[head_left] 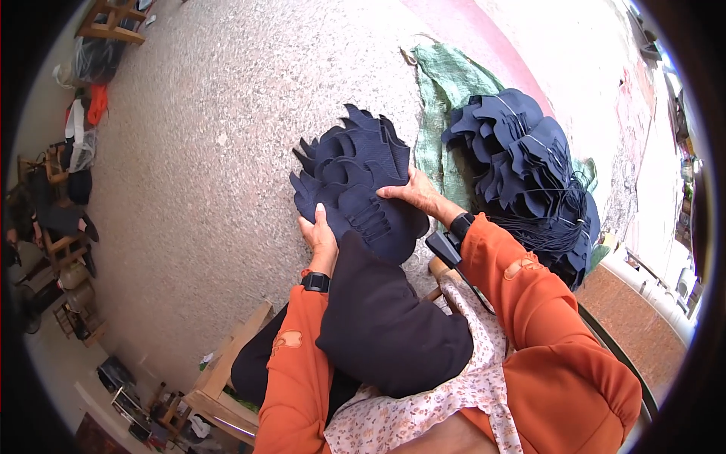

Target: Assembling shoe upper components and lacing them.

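Observation:
A stack of dark navy shoe uppers [355,163], cut flat with curved, pointed edges, lies fanned out just beyond my knee. Thin dark laces or cords cross the nearest piece. My left hand [321,240] grips the stack's near left edge, thumb on top and fingers partly hidden under it. On the right side, my right hand [416,192] holds the stack with its thumb pressed on the upper face; its other fingers are mostly hidden.
Right of me, a big bundle of similar navy pieces [522,151], tied with cords, rests on a green woven sack [446,76]. A wooden stool [227,378] stands at lower left. Chairs and bags line the far left. The floor [189,151] is speckled.

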The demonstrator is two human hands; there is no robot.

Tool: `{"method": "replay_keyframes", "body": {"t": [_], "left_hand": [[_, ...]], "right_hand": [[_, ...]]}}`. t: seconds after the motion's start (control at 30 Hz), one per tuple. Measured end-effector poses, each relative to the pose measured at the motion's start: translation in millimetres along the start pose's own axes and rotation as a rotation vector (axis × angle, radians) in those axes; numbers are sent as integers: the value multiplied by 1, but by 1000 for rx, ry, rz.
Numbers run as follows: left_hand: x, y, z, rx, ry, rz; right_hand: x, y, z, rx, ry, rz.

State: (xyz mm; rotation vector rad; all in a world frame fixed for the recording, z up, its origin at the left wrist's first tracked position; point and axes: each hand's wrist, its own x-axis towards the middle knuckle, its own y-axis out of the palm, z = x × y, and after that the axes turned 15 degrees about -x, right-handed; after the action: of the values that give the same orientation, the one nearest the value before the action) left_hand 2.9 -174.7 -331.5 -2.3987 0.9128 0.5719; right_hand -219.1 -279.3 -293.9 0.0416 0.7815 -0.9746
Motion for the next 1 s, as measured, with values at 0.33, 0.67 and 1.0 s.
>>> {"method": "replay_keyframes", "body": {"t": [0.33, 0.67, 1.0], "left_hand": [[29, 23, -44, -608, -214, 356], [23, 13, 19, -592, -509, 354], [-1, -15, -48, -572, -474, 518]], "right_hand": [[18, -24, -38, 425, 122, 344], [29, 2, -7, 411, 180, 286], [10, -24, 24, 511, 111, 217]]}}
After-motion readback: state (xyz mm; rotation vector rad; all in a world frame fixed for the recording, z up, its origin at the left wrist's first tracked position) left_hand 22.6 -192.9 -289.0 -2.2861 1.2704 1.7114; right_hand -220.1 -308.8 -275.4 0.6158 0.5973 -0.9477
